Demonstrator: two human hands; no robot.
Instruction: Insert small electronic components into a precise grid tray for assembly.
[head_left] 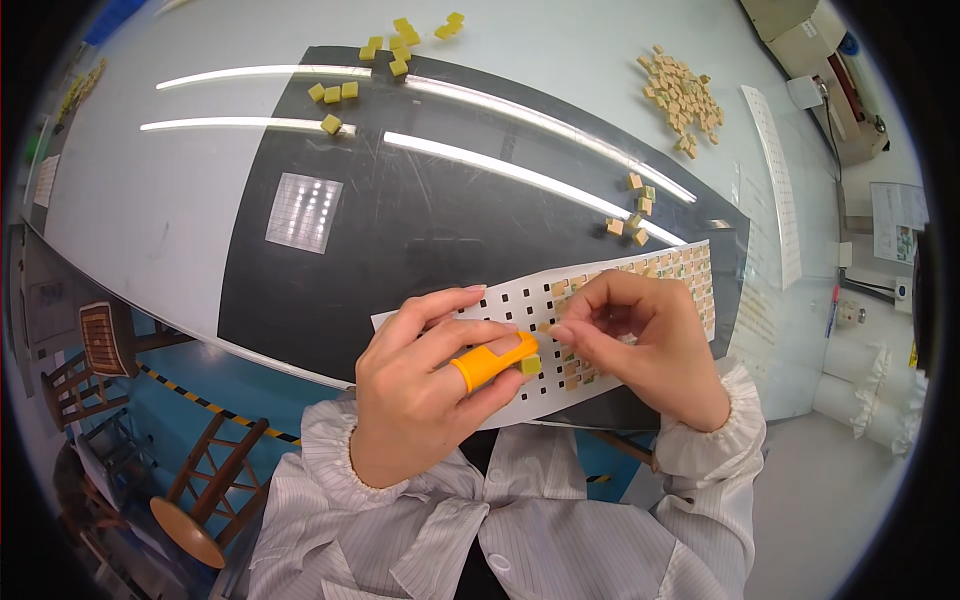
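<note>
A white sheet (pixel 510 403) with rows of square black holes lies under my hands, its right part filled with small beige square pieces (pixel 690 262). My left hand (pixel 415 385) is over the sheet's left part. One of its fingers wears an orange finger sleeve (pixel 490 366). Between that finger and the thumb it pinches a small yellow-green cube (pixel 530 365). Close to the left fingertips, my right hand (pixel 640 335) is closed in a pinch just above the filled rows. What sits between its fingertips is too small to make out.
A black mat (pixel 330 290) covers the middle of the white table, with a translucent square sheet (pixel 304 213) on it. Yellow cubes (pixel 400 45) lie scattered at the far edge. Several loose beige cubes (pixel 640 210) lie beyond the sheet, and a larger pile (pixel 682 95) stands far right.
</note>
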